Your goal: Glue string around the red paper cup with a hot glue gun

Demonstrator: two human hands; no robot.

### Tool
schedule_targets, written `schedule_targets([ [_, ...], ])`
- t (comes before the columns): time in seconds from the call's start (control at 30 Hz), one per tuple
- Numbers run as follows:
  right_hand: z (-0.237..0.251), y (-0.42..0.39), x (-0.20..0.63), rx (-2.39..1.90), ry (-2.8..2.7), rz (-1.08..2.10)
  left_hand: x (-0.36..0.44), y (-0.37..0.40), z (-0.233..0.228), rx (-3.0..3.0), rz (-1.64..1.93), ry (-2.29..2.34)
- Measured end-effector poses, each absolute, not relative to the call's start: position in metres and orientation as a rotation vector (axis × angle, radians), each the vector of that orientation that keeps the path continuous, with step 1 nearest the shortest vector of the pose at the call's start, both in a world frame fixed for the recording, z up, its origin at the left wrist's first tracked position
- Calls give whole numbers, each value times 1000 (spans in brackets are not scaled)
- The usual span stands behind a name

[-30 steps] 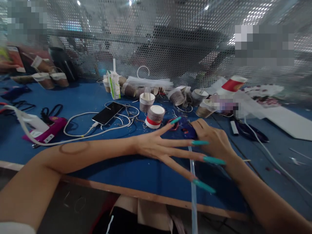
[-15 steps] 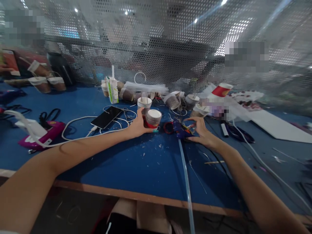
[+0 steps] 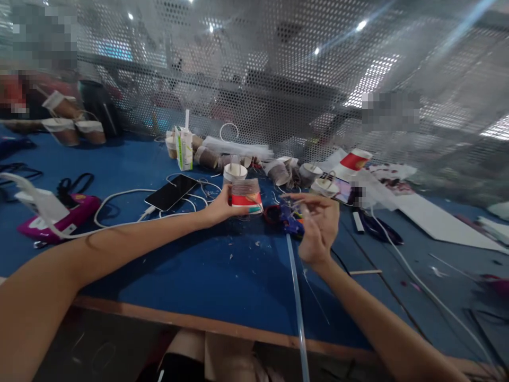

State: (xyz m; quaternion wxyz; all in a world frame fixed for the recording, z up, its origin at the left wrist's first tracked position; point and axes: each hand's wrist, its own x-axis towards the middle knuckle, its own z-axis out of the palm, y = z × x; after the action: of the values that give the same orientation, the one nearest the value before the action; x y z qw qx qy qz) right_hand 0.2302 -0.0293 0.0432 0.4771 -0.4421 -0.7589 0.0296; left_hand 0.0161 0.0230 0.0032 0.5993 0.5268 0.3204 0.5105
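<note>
My left hand (image 3: 220, 208) is wrapped around a paper cup (image 3: 247, 203), its lower part red and its upper part wound with greyish cord. The cup is held tilted, side towards me. Close by on the right, my right hand (image 3: 321, 225) is raised with fingers stretched to the left and thumb apart, somewhat blurred; I see nothing held in it. Just left of those fingers lies a blue hot glue gun (image 3: 292, 222), partly hidden by them. From it a long clear glue stick (image 3: 296, 297) runs over the table's front edge.
Behind the held cup stands another cup (image 3: 235, 172); several wrapped cups line the mesh screen. A phone (image 3: 172, 192) with white cables lies left, near a purple power strip (image 3: 59, 220). A drink carton (image 3: 184, 148), a red cup (image 3: 353, 160) and a white board (image 3: 441, 217) are farther back.
My left hand has tipped the cup, so its red side now shows instead of its white end. My right hand has turned and lifted, fingers now pointing left over the glue gun.
</note>
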Motion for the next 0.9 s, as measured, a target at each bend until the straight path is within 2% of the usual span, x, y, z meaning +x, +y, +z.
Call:
schedule_targets([
  [0.2, 30, -39, 219, -958, -1596, 1023, 15, 19, 8, 1318, 1270, 563],
  [0.3, 31, -38, 218, -857, -1550, 1325, 14, 15, 16, 1382, 1282, 543],
  [0.5, 32, -44, 213, -832, -1418, 1338, 14, 14, 29, 1406, 1330, 552],
  [0.7, 43, -47, 211, -783, -1418, 1599, 14, 19, 26, 1303, 1333, 695],
  [0.9, 62, -38, 224, -880, -1280, 1364, 14, 19, 12, 1186, 1097, 738],
])
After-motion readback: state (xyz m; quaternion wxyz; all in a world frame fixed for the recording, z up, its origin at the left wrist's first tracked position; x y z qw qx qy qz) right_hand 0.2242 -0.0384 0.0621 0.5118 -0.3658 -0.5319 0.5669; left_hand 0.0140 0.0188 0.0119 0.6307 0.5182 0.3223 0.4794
